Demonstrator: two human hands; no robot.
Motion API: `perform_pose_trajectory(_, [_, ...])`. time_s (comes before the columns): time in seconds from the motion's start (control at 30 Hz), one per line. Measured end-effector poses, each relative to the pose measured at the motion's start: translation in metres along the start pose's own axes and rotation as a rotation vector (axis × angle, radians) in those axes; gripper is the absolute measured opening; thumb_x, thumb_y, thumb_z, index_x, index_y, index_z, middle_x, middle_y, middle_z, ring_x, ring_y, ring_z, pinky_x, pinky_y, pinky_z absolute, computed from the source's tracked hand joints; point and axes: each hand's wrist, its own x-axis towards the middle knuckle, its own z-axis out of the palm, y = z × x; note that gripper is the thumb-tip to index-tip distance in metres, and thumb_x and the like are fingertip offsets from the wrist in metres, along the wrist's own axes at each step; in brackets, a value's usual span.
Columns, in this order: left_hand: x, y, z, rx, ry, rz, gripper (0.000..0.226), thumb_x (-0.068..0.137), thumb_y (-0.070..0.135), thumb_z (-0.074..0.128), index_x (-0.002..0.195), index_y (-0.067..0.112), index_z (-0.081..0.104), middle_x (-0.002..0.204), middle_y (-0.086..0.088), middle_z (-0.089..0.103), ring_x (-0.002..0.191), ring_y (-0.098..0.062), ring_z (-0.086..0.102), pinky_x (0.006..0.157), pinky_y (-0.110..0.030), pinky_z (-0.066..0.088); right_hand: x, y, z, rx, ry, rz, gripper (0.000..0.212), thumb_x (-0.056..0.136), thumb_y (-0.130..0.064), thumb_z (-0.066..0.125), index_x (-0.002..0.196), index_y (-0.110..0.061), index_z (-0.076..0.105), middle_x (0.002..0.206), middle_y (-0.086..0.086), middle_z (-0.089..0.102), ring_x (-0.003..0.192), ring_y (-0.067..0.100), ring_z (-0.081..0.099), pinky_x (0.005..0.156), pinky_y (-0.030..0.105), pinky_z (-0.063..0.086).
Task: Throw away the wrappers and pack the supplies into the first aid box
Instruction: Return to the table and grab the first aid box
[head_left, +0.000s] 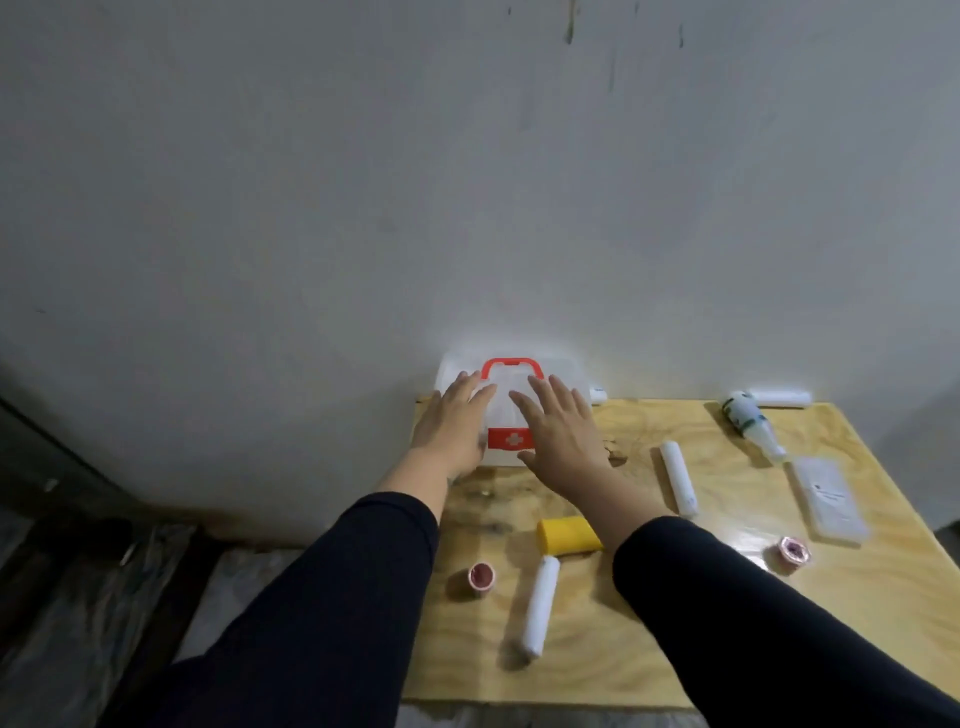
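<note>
Plywood table (675, 649) against wall, both hands' fingers (558, 397) spread flat on first aid box (511, 415) at far-left edge.

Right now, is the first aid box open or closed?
Closed. The first aid box has its lid down, its red handle and cross label facing up, and both the left hand and right hand lie spread over it.

You're in a bare, makeshift room, likely a home or storage corner: unpainted plywood table (649, 649) pushed against a stained grey-white wall (467, 182), plastic sheeting (78, 597) crumpled on the floor to your left.
</note>
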Motion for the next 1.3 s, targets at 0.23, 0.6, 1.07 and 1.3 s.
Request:
perform_pose_trajectory(0.23, [0.010, -0.014, 0.017, 0.097, 0.128, 0.023, 0.073, 0.096, 0.015, 0.059, 0.154, 0.032, 0.018, 0.164, 0.005, 0.015, 0.152, -0.018, 0.013, 0.119, -0.033, 0.022, 0.012, -0.010, 0.023, -0.136, 0.040, 0.034, 0.072, 0.086, -0.032, 0.063, 0.145, -0.012, 0.026, 0.151, 0.011, 0.032, 0.141, 0.043, 0.024, 0.115, 0.054, 0.024])
perform_pose_trajectory(0.6, [0.007, -0.013, 0.003, 0.119, 0.085, 0.081, 0.074, 0.095, 0.015, 0.060, 0.155, 0.029, 0.020, 0.164, 0.004, 0.015, 0.152, -0.015, 0.014, 0.117, -0.031, 0.028, -0.004, -0.005, 0.010, -0.125, 0.024, -0.040, 0.071, 0.084, -0.035, 0.056, 0.147, -0.015, 0.029, 0.155, 0.012, 0.030, 0.144, 0.041, 0.022, 0.113, 0.062, 0.020])
perform_pose_trajectory(1.07, [-0.006, -0.006, -0.009, 0.185, 0.065, 0.094, 0.077, 0.094, 0.020, 0.061, 0.156, 0.026, 0.016, 0.165, 0.002, 0.013, 0.152, -0.018, 0.013, 0.115, -0.034, 0.032, -0.008, 0.003, -0.012, -0.003, 0.104, -0.119, 0.041, 0.095, -0.026, 0.048, 0.136, -0.025, 0.048, 0.145, 0.001, 0.048, 0.139, 0.032, 0.037, 0.105, 0.054, 0.034])
perform_pose_trajectory(1.3, [0.013, -0.007, -0.051, 0.168, 0.115, 0.131, 0.064, 0.098, 0.031, 0.054, 0.154, 0.029, 0.023, 0.162, 0.006, 0.025, 0.149, -0.014, 0.023, 0.113, -0.038, 0.036, -0.005, 0.014, -0.034, -0.040, 0.405, -0.129, 0.041, 0.072, -0.037, 0.072, 0.109, -0.022, 0.063, 0.104, 0.003, 0.065, 0.094, 0.027, 0.062, 0.077, 0.038, 0.051])
